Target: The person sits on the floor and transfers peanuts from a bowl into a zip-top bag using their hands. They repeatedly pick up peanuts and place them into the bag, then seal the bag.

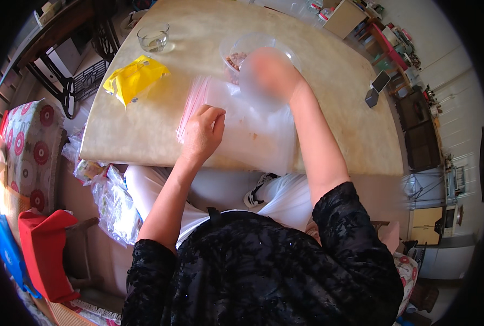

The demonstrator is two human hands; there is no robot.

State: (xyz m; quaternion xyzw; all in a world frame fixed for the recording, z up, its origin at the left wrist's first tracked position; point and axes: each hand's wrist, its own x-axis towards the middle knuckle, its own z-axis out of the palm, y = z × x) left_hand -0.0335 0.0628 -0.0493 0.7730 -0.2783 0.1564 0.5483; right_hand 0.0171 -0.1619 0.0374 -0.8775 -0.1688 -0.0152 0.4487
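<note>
On the pale tabletop lies a stack of clear zip bags (254, 138) with pink seal strips at its left edge. My left hand (204, 130) rests over that edge, fingers curled; whether it pinches a bag cannot be told. My right hand (268, 75) is blurred and reaches over a clear round plastic container (262, 40) at the back. Small brown nut-like pieces (237, 60) show in the container, left of this hand. What the right fingers hold is hidden by the blur.
A crumpled yellow plastic bag (138, 79) lies at the left of the table (339, 134), with a glass bowl (154, 38) behind it. Small dark devices (376, 89) stand near the right edge. Plastic bags (115, 203) hang or lie beside the left knee.
</note>
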